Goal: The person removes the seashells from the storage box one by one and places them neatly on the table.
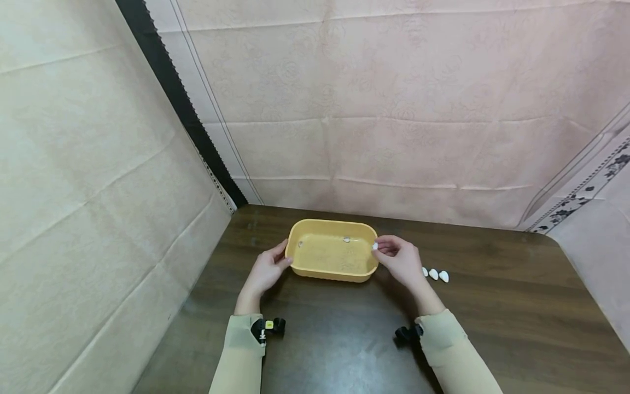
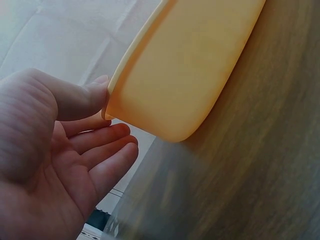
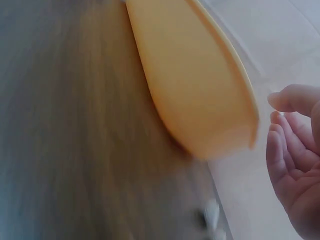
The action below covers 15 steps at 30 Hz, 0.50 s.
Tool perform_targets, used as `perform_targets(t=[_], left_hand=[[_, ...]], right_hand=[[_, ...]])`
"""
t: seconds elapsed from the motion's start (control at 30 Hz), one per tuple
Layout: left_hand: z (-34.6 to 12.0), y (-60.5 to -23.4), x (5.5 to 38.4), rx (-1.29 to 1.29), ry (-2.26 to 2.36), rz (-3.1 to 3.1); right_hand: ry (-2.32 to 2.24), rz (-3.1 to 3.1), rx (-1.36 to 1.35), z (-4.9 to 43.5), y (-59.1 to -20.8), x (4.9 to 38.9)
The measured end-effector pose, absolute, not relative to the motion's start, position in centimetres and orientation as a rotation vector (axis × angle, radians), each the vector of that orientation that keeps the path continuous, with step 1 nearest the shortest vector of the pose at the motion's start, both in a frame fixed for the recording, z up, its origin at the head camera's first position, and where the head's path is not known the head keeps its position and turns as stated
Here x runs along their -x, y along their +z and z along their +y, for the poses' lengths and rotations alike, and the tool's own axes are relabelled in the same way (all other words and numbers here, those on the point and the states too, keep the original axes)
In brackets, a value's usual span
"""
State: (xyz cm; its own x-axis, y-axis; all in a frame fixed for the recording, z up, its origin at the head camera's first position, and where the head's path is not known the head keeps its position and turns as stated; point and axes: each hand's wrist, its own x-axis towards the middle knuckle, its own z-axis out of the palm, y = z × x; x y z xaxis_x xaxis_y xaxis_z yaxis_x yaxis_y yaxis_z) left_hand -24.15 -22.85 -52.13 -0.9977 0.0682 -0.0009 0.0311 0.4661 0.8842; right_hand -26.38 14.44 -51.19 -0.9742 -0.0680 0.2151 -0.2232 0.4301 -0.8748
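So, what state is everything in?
Tray: upright on the table.
Left grip: pinching the tray's left rim.
Right grip: pinching a white piece.
White piece: held at the tray's right rim.
Other pieces: three visible, lying on the table.
Pale spots in tray: too small to tell.

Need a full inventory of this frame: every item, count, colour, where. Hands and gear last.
Tray: 1, yellow, on the table, far side
White pieces: at least 3, white, in a row on the table, right of the tray
Held piece: 1, white, at the tray's right end
Specks: 2, pale, inside the tray, too small to identify
Table: 1, dark brown, under the tray
Cloth sheets: several, pale pink to off-white, behind and beside the table
Strip: 1, black, back-left corner
Floral border: 1, black on white, back right
Left hand: 1, bare, gripping the tray's left end
Right hand: 1, bare, pinching the held piece
Sleeves: 2, pale green-cream, forearms
Wrist devices: 2, black, one per wrist
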Motion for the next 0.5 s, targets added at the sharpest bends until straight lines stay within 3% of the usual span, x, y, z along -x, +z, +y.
perform_targets(t=[0.5], left_hand=[[-22.9,-52.2,24.2,-0.139,1.592,2.683]], right_hand=[[1.492,-2.656,-0.025,26.3,-52.5,22.5]])
